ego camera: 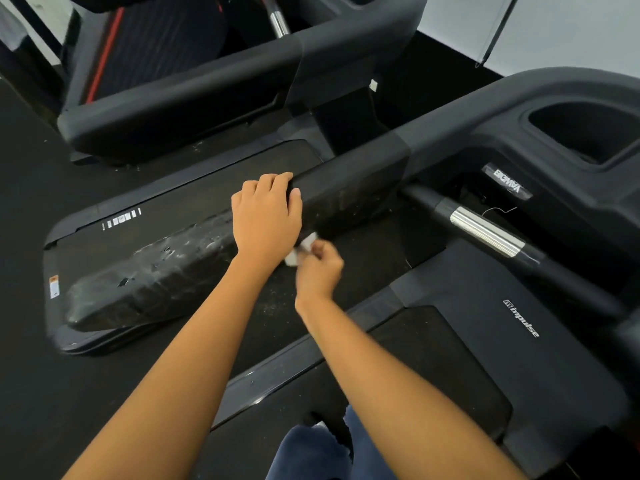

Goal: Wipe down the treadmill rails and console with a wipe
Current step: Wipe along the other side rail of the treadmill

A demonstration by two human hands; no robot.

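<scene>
There, wipe (300, 250) in right hand (318, 271), beside rail (346, 192).

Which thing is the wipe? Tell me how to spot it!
Find the long black rail running across the middle. At its near side, beside the left hand, the right hand pinches the wipe. It is the only small, white, crumpled thing among all the black.

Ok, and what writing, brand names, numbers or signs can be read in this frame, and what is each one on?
"impulse", white with a small logo before it: on the near treadmill's motor cover.
Silver label under the console: white letters, upside down and blurred, unreadable.
White marks on the neighbouring treadmill's deck: too small to read.
Orange and white sticker at that deck's corner: too small to read.
</scene>
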